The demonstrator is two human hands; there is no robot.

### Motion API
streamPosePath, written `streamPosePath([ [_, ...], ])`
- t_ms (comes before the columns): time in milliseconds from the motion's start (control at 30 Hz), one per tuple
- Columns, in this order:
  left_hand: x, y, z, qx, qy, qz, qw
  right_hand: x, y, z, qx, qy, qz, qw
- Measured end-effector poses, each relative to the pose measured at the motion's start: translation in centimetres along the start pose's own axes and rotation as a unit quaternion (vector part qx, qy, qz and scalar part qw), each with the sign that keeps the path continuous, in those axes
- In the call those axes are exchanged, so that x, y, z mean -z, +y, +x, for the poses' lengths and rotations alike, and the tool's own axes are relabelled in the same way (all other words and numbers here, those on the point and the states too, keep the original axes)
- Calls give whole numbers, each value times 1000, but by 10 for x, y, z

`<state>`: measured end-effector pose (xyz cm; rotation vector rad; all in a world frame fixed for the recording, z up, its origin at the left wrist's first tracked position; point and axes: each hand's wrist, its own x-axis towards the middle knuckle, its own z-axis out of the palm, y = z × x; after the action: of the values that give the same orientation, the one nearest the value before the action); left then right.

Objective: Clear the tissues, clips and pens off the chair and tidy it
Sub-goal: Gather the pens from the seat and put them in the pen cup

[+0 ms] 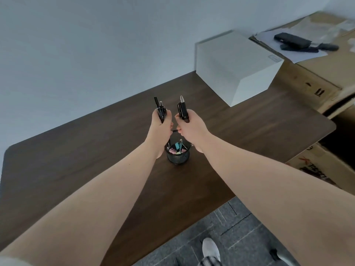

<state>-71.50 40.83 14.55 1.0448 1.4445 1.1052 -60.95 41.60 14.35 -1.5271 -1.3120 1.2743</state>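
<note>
black pens (161, 110) gripped upright in left hand (160, 127), more pens (182, 109) in right hand (190, 127), fingers closed

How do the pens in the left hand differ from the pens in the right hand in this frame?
The left hand grips a bundle of thin black pens that stick up to uneven heights. The right hand grips a thicker, more compact bundle of pens, and one of them ends in a silver tip at the top. Both bundles are dark, held roughly upright in closed fists above the black mesh cup with coloured clips on the brown table.
</note>
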Motion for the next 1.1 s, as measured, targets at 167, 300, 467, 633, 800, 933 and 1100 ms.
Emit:
streamPosePath([
  [167, -12, -15, 15, 3, 15, -16, 1000, -7, 9, 23, -20, -5, 24, 1000],
  [300, -16, -25, 20, -1, 25, 1, 1000, -10, 11, 33, -31, 4, 24, 999],
  [467, -19, -32, 20, -11, 62, 84, 995, -10, 18, 31, -18, 11, -20, 1000],
  [633, -20, -37, 12, -30, 91, 130, 987, -12, 24, 23, -5, 16, -50, 999],
  [800, -12, -36, 6, -59, 66, 190, 978, -11, 25, 15, 35, 14, -99, 994],
  [933, -7, -35, 4, -46, 34, 237, 970, -6, 30, 9, 83, 20, -148, 985],
  [1100, -4, -25, -4, -85, -11, 388, 917, 17, 38, 5, 97, 30, -214, 972],
])
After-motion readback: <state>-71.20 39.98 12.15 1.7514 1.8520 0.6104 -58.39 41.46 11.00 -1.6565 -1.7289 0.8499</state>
